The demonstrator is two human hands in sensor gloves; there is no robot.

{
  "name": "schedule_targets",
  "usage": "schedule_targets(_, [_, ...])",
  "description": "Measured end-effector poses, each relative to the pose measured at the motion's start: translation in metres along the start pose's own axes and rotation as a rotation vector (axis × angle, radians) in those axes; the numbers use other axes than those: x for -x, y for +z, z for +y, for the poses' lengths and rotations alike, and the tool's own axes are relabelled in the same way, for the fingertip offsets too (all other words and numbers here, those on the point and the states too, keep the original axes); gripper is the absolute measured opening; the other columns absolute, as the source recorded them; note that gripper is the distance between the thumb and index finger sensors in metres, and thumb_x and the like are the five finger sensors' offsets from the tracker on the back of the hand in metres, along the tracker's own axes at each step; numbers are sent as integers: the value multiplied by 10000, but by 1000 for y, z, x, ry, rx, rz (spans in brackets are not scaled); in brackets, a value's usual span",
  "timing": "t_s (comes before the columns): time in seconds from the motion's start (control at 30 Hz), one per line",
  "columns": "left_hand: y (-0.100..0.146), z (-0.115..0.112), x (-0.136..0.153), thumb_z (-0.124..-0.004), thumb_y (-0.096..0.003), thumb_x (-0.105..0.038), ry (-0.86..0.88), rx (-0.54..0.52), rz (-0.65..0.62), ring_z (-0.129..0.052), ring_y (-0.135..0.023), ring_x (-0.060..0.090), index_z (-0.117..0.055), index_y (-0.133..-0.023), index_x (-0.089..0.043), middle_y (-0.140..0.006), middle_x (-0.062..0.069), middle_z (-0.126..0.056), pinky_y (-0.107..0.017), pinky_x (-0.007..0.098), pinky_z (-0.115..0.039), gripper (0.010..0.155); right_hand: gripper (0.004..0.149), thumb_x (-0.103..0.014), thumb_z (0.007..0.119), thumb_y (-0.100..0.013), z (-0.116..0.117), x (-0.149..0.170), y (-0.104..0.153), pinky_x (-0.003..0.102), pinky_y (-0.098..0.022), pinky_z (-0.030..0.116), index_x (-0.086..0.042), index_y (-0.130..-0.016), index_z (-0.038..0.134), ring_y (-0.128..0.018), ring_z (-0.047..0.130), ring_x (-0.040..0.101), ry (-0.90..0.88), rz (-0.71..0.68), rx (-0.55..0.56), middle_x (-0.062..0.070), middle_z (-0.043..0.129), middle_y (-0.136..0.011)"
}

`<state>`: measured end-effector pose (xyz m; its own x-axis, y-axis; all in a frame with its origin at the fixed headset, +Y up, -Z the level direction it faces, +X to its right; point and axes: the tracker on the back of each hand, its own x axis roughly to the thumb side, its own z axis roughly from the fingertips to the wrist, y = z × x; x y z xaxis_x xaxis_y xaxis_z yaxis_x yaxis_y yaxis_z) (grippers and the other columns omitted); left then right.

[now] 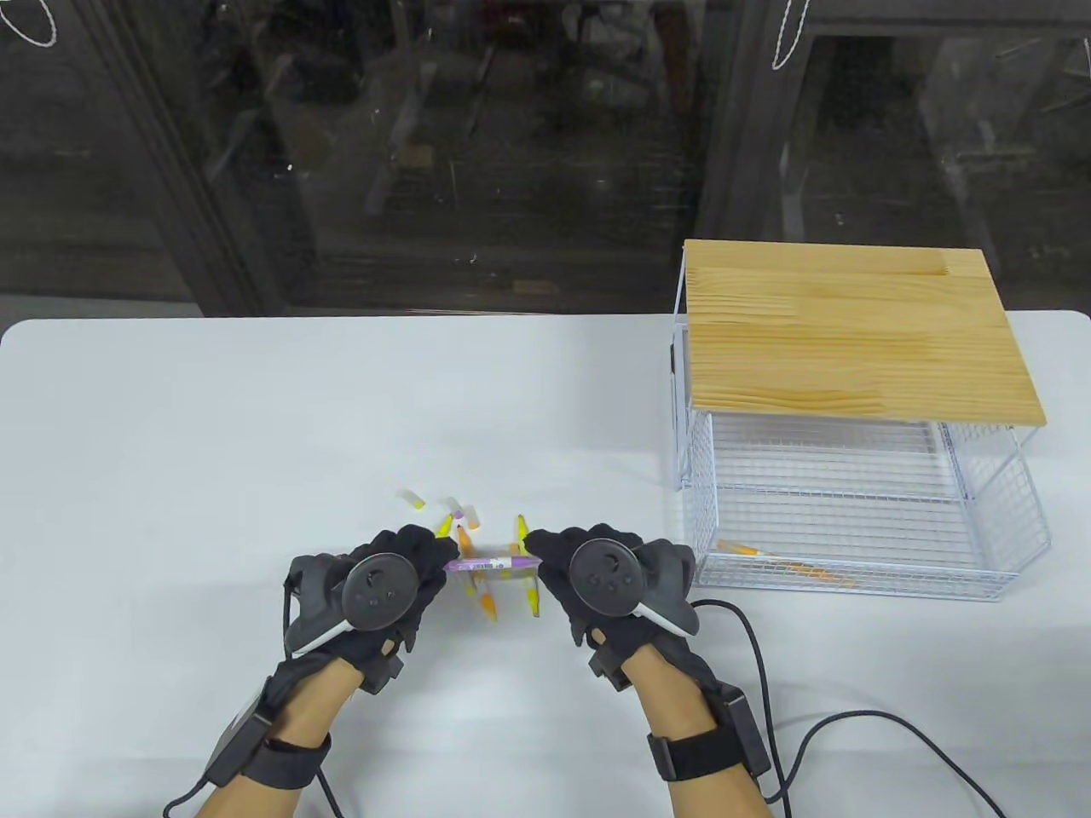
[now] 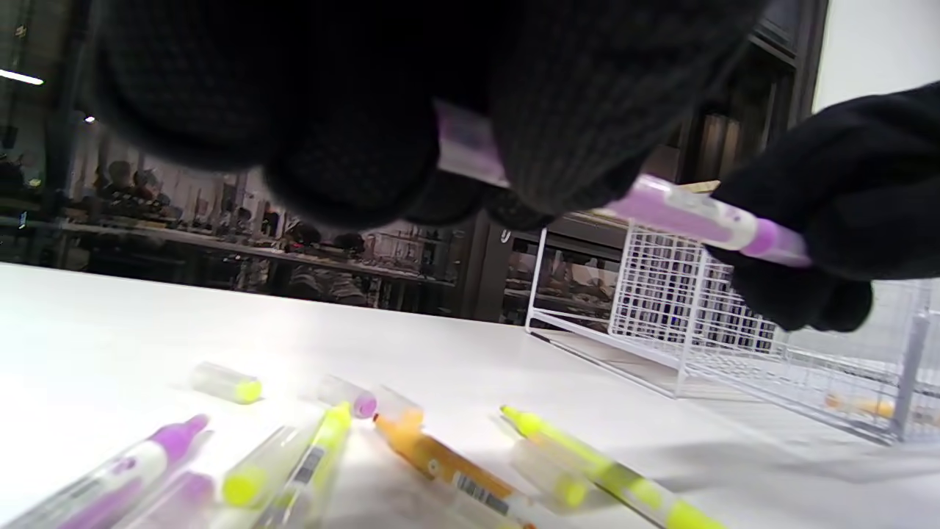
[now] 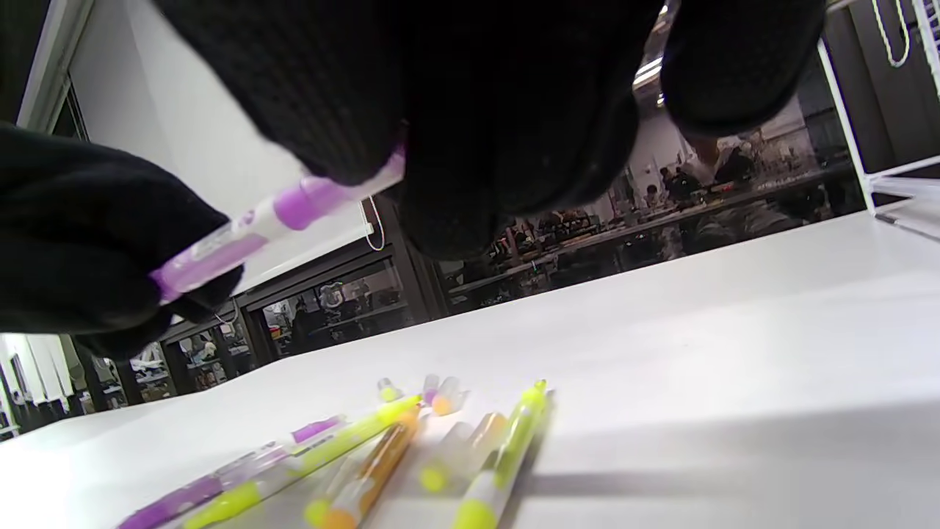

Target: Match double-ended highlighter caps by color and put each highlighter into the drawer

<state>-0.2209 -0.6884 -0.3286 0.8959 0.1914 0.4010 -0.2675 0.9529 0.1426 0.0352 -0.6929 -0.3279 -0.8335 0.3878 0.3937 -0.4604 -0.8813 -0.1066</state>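
Observation:
Both hands hold one purple highlighter (image 1: 493, 563) level above the table, one at each end. My left hand (image 1: 409, 567) grips its left end and my right hand (image 1: 558, 558) grips its right end. The left wrist view shows the same purple highlighter (image 2: 698, 218) running from my fingers to the right glove. Below it lie yellow highlighters (image 2: 602, 466), an orange highlighter (image 2: 448, 466), another purple highlighter (image 2: 125, 470) and loose clear caps (image 2: 224, 382). The white wire drawer (image 1: 852, 520) stands pulled out at the right, with an orange highlighter (image 1: 740, 550) inside.
A wooden board (image 1: 852, 328) tops the wire frame of the drawer unit. Glove cables (image 1: 767, 665) trail over the table at the lower right. A dark glass wall runs behind the white table (image 1: 213, 409).

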Motion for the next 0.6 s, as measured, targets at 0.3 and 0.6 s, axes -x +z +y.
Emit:
schedule_targets(0.3, [-1, -7, -10, -911, -357, -354, -26, 31, -43, -1023, -508, 247, -967, -803, -315, -818, -15, -974, -373, 466, -901, 451, 468, -452, 884, -405, 20, -15, -1, 615, -577, 680, -311, -851, 887, -715, 875, 335, 74, -16, -96, 21, 898, -872])
schedule_targets(0.6, [1, -8, -24, -903, -358, -376, -38, 41, -84, -1023, -522, 244, -957, -808, -324, -822, -27, -971, -372, 468, -899, 456, 447, -471, 888, -392, 25, -35, 1, 593, -569, 705, -309, -808, 923, -673, 913, 303, 147, -54, -60, -9, 952, -793])
